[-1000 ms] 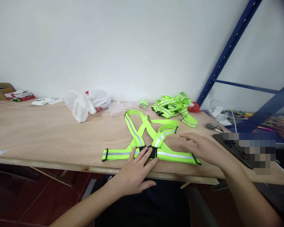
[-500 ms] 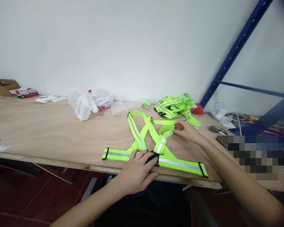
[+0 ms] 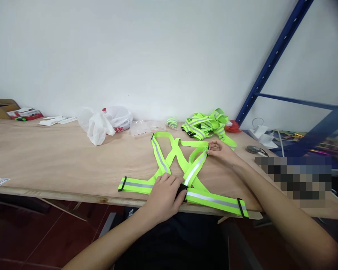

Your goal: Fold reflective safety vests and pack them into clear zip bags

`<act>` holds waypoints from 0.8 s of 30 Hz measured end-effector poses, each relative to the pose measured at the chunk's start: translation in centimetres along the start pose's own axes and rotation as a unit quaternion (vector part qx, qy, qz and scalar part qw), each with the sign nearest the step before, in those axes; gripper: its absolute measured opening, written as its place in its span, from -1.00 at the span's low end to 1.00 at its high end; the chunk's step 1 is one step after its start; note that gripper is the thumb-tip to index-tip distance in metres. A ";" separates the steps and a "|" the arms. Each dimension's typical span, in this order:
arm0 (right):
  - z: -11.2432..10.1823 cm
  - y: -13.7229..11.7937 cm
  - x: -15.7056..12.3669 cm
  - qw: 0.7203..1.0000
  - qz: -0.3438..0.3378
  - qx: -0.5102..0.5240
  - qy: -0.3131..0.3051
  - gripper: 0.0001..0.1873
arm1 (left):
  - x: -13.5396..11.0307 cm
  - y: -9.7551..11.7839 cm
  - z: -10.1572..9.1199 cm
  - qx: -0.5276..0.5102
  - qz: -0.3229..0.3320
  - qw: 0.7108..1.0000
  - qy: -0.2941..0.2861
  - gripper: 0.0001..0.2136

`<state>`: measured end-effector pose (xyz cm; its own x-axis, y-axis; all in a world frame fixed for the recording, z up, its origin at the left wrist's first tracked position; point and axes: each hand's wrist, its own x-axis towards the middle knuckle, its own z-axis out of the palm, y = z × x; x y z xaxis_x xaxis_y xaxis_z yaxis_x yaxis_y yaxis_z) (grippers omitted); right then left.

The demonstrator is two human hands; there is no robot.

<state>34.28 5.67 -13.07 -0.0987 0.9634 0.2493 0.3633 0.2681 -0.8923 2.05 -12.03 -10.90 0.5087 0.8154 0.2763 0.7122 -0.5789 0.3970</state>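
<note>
A neon-yellow reflective harness point(image 3: 169, 157) with grey stripes lies spread on the plywood table point(image 3: 59, 157), its waist band along the front edge. My left hand point(image 3: 163, 195) rests on the band's middle, fingers curled over the black buckle point(image 3: 181, 189). My right hand point(image 3: 221, 150) pinches the far end of the right shoulder strap at its black slider. A heap of more neon harnesses point(image 3: 207, 125) sits just behind my right hand.
A white plastic bag point(image 3: 104, 122) and small clear packets point(image 3: 139, 128) lie near the wall. A cardboard box point(image 3: 1, 107) and red carton point(image 3: 24, 113) stand far left. A blue metal rack point(image 3: 273, 60) rises at right, with a charger point(image 3: 259, 132) and round tape measure point(image 3: 252, 149) beside it.
My right hand went from lying flat near the waist band to gripping the shoulder strap's end farther back, pulling it straighter. My left hand's fingers curled in on the buckle.
</note>
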 end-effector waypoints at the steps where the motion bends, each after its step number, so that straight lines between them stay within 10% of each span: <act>1: 0.1 0.0 0.0 1.000 -0.003 0.007 -0.004 -0.36 | 0.3 0.1 0.0 0.009 -0.009 1.000 -0.004 -0.76; 24: 0.0 -1.3 -0.6 0.997 -0.005 0.078 -0.013 -0.45 | 3.3 0.4 -0.1 -0.042 -0.116 0.992 -0.015 -0.81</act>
<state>33.85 4.77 -12.09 -0.1263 0.9599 0.2503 0.2131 0.2726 -0.9382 3.94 -9.60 -9.76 0.3508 0.9255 0.1426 0.7695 -0.3717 0.5194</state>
